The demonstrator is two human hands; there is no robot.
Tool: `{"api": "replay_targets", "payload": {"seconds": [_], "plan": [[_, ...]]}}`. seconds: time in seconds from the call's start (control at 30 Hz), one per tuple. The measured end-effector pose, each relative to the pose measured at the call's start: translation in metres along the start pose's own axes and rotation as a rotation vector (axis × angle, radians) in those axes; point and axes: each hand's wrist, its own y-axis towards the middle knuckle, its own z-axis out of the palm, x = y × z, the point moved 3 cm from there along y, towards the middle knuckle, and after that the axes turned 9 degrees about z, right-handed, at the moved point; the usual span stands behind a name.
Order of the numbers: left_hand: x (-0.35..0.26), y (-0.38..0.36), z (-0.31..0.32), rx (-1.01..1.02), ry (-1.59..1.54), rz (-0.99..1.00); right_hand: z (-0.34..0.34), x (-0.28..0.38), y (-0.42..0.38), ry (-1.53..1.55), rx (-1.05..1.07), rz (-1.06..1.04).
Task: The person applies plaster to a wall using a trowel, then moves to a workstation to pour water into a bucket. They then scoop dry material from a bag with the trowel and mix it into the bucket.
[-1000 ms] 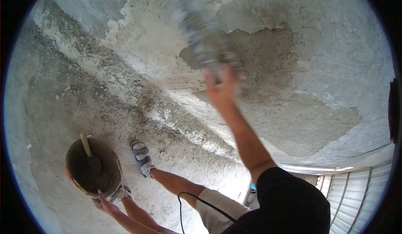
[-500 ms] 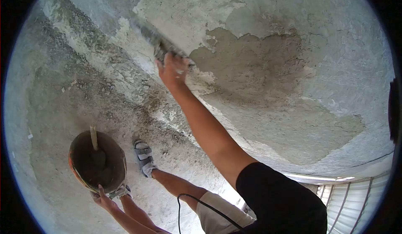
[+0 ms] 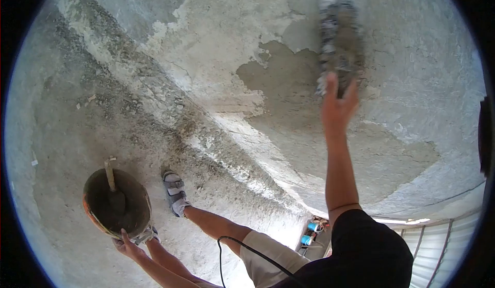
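Note:
My right hand (image 3: 339,102) grips a long, mortar-crusted plastering float (image 3: 341,35), blurred by motion, against the wall (image 3: 423,56). A darker patch of damp mortar (image 3: 291,89) spreads beside and below the float. At lower left, my left hand (image 3: 126,244) holds the near rim of a bucket (image 3: 88,208), thumb over the edge and fingers underneath. Inside the bucket a small trowel (image 3: 117,200) leans with its handle up against the far rim; grey mortar appears to coat the inside.
Rubble and dried mortar (image 3: 154,107) lie along the foot of the wall. My sandalled foot (image 3: 175,192) stands near the bucket. A black cable (image 3: 220,257) hangs across my leg. Blue containers (image 3: 308,236) stand farther back, near a corrugated metal panel (image 3: 433,252).
My right hand has swept the float rightward across the wall, turning it from slanted to nearly upright in view. The bucket and left hand have barely moved.

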Motion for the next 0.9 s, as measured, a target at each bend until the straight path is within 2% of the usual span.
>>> {"api": "replay_targets", "payload": {"seconds": [0.07, 0.13, 0.2, 0.23, 0.27, 0.3, 0.4, 0.47, 0.5, 0.57, 0.6, 0.67, 0.73, 0.77, 0.8, 0.83, 0.87, 0.9], "plan": [[0.001, -0.001, 0.001, 0.015, 0.033, 0.006, -0.006, -0.007, 0.016, 0.092, 0.011, 0.021], [-0.002, -0.002, 0.006, 0.032, 0.051, 0.001, 0.011, -0.003, 0.002, -0.091, -0.150, -0.112], [-0.008, -0.002, 0.009, 0.041, 0.079, 0.000, 0.039, 0.011, -0.026, -0.203, 0.145, -0.115], [-0.011, -0.003, 0.010, 0.050, 0.088, -0.008, 0.077, -0.004, -0.047, 0.027, 0.261, -0.085], [-0.013, -0.004, 0.013, 0.058, 0.095, -0.017, 0.107, 0.000, -0.071, 0.017, 0.128, -0.267], [-0.015, -0.005, 0.015, 0.062, 0.094, -0.015, 0.143, -0.003, -0.101, -0.088, 0.121, -0.338], [-0.014, -0.004, 0.016, 0.084, 0.074, -0.012, 0.228, -0.004, -0.183, -0.160, 0.339, -0.287], [-0.005, 0.000, 0.010, 0.066, 0.056, -0.030, 0.271, -0.013, -0.229, -0.210, 0.350, -0.291], [-0.007, 0.001, 0.011, 0.110, 0.051, -0.037, 0.270, -0.011, -0.230, -0.217, 0.343, -0.289], [-0.008, 0.000, 0.012, 0.096, 0.065, -0.032, 0.267, -0.011, -0.238, -0.228, 0.575, -0.301], [-0.010, -0.001, 0.012, 0.073, 0.079, -0.026, 0.256, -0.011, -0.232, -0.234, 0.577, -0.299], [-0.008, -0.002, 0.014, 0.049, 0.085, -0.027, 0.211, -0.009, -0.197, -0.078, 0.460, -0.226], [-0.007, 0.000, 0.014, 0.054, 0.124, 0.020, 0.144, -0.008, -0.145, -0.060, 0.343, -0.155], [-0.006, 0.001, 0.014, 0.056, 0.124, 0.021, 0.111, -0.019, -0.118, 0.073, 0.153, -0.223], [-0.004, 0.001, 0.013, 0.041, 0.154, 0.023, 0.068, -0.015, -0.080, 0.139, 0.300, -0.062], [-0.001, 0.002, 0.011, 0.028, 0.187, 0.025, 0.028, -0.011, -0.055, 0.011, 0.067, -0.167], [0.003, 0.003, 0.010, 0.033, 0.191, 0.023, 0.005, -0.024, -0.038, -0.064, -0.064, -0.170], [0.008, 0.006, 0.008, 0.051, 0.175, 0.031, -0.016, -0.026, -0.018, 0.058, -0.017, -0.069]]}}
